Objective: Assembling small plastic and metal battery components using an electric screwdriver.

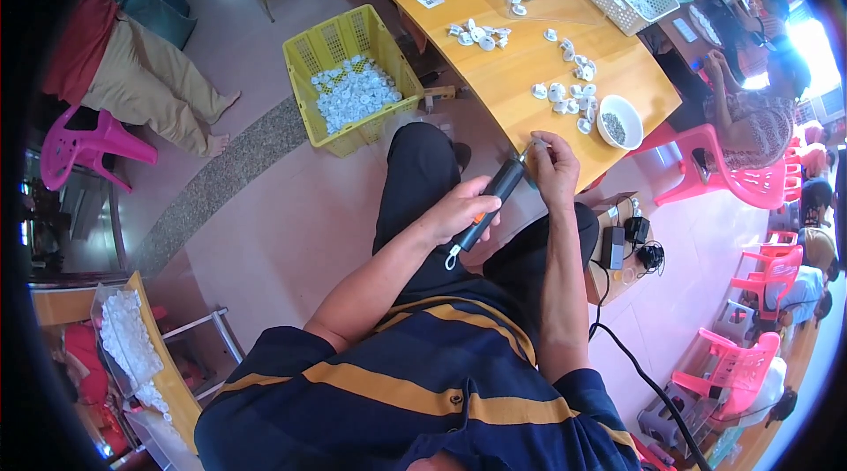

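My left hand (459,210) is wrapped round a black electric screwdriver (505,180) with a pale loop at its lower end. The tool slants up and right, its tip close to the fingers of my right hand (556,173). Those fingers are pinched together at the table's near edge, and whatever small thing they hold is mostly hidden. Just beyond, several white round plastic parts (557,93) lie in a cluster on the yellow wooden table (476,74). Beside them stands a white bowl (634,138) with many tiny greyish pieces in it.
A yellow crate (304,83) of white parts sits on the floor left of the table. At the table's far right is a white basket (618,5). A small box with black adapters (637,229) and a cable stands to my right. Other people sit farther right.
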### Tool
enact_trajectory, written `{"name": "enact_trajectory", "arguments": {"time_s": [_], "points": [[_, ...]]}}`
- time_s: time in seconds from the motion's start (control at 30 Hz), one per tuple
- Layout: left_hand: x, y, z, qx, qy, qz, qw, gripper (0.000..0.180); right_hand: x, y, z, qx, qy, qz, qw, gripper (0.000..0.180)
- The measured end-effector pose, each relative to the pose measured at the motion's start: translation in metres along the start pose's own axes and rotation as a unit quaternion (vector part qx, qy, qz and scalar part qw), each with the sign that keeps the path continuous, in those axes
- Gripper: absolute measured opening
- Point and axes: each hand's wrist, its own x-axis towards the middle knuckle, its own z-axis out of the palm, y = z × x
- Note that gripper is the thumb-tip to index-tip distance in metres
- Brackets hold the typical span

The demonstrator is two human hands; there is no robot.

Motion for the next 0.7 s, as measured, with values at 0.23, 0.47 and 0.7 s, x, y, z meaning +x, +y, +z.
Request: {"name": "enact_trajectory", "arguments": {"time_s": [0.23,0.47,0.7], "points": [[0.005,-0.004,0.001,-0.014,-0.006,0.000,1.000,0.021,-0.001,-0.004,-0.004,0.006,0.007,0.029,1.000,0.018],[-0.008,0.003,-0.004,-0.059,0.009,-0.005,0.998,0.022,0.005,-0.016,0.018,0.069,0.001,0.036,0.997,0.016],[0.002,-0.003,0.001,-0.168,-0.022,0.021,0.985,0.022,0.018,-0.013,0.025,0.204,0.004,0.070,0.976,0.017]]}}
